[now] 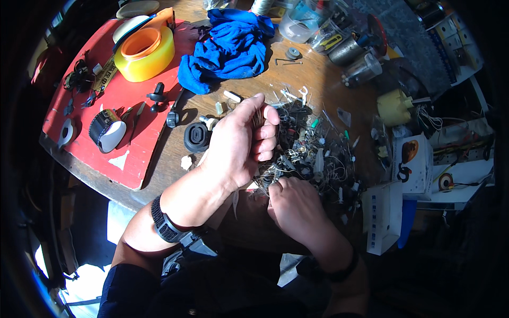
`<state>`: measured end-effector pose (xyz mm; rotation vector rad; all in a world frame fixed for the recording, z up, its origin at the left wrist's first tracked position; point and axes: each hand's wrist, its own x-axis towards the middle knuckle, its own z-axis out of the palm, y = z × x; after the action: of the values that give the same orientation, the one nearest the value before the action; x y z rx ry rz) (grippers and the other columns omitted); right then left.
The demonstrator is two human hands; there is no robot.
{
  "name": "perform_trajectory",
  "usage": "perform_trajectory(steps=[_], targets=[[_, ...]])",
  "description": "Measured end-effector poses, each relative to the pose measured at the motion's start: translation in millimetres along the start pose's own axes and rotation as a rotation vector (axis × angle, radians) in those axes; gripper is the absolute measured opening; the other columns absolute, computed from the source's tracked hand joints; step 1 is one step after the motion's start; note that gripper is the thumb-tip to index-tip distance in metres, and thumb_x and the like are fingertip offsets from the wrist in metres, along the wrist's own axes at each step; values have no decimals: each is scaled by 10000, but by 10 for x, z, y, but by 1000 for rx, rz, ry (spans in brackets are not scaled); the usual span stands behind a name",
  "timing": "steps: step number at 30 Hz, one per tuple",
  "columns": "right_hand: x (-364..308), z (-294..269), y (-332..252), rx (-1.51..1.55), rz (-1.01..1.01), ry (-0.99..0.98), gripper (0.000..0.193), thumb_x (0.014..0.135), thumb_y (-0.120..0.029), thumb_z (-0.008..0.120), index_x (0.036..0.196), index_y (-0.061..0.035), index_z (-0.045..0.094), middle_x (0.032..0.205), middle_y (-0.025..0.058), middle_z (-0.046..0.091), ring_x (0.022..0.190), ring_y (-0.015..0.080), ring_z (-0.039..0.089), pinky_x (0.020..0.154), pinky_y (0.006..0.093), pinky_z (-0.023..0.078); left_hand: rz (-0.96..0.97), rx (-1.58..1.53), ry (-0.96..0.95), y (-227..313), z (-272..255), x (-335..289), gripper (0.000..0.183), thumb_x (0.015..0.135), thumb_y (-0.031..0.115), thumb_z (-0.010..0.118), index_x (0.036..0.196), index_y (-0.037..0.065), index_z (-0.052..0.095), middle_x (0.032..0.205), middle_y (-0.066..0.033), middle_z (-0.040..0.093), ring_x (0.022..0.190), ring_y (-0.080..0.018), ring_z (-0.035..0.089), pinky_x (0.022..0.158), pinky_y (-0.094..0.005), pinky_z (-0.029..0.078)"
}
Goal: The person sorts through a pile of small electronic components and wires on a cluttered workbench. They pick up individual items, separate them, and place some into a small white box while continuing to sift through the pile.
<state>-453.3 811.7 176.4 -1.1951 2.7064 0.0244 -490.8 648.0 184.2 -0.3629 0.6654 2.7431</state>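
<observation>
Nearest the lens, the right hand (297, 204) rests at the bench's (318, 69) near edge, fingers curled, pinching into a tangled heap of small wires and parts (313, 151). Above it the left hand (241, 140) is clenched around a bundle of thin wires (258, 117). Farther back lie a blue cloth (230, 47) and a red board (132, 106) at the left edge.
</observation>
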Motion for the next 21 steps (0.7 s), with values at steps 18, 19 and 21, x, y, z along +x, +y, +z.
perform_trajectory(steps=[18,19,21], targets=[[-174,41,197,630,107,244,169,665,-32,635,728,-65,481,674,72,525,593,230,554,526,333,436,9,54,37,-20,28,-12,335,935,358,392,763,96,508,558,55,309,449,-71,240,418,-217,191],[-169,62,191,680,113,281,168,666,-23,630,729,-60,479,664,77,524,577,231,552,516,330,433,-1,49,33,-21,28,-14,335,936,359,391,763,97,508,560,55,310,450,-70,242,419,-217,192],[-174,93,181,826,131,333,166,668,-3,621,731,-51,476,643,88,522,545,233,548,497,323,427,-19,35,19,-28,27,-24,336,936,360,390,763,99,509,562,56,313,452,-70,245,421,-216,194]])
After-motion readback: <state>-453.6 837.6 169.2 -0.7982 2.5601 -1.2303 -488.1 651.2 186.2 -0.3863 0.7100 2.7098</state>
